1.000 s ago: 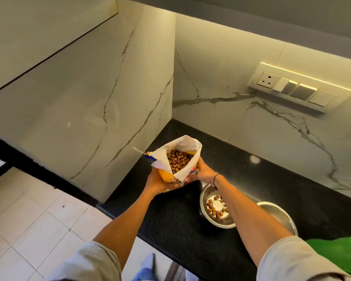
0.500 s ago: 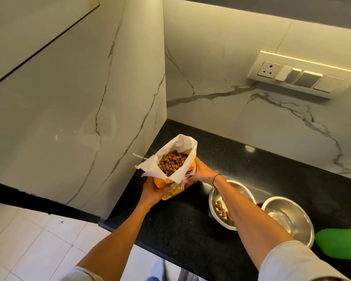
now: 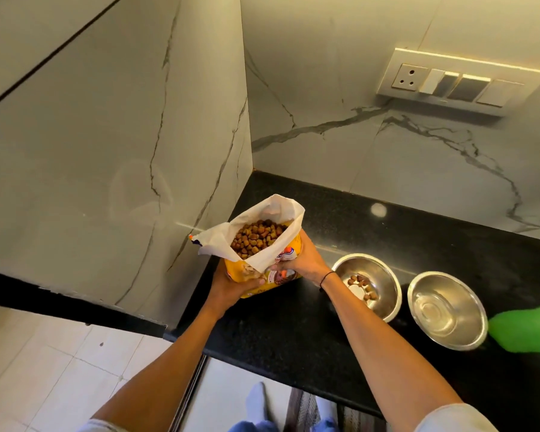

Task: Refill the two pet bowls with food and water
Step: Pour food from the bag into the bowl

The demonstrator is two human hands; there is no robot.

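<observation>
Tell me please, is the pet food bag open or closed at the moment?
Open: the bag has its top spread wide, and brown kibble shows inside.

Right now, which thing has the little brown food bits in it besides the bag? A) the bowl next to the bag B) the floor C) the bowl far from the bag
A: the steel bowl beside the food bag holds a few kibble pieces, while the other bowl shows only clear water.

open kibble bag [image 3: 256, 241] upright, 2 steel bowls [image 3: 384, 291]
</observation>
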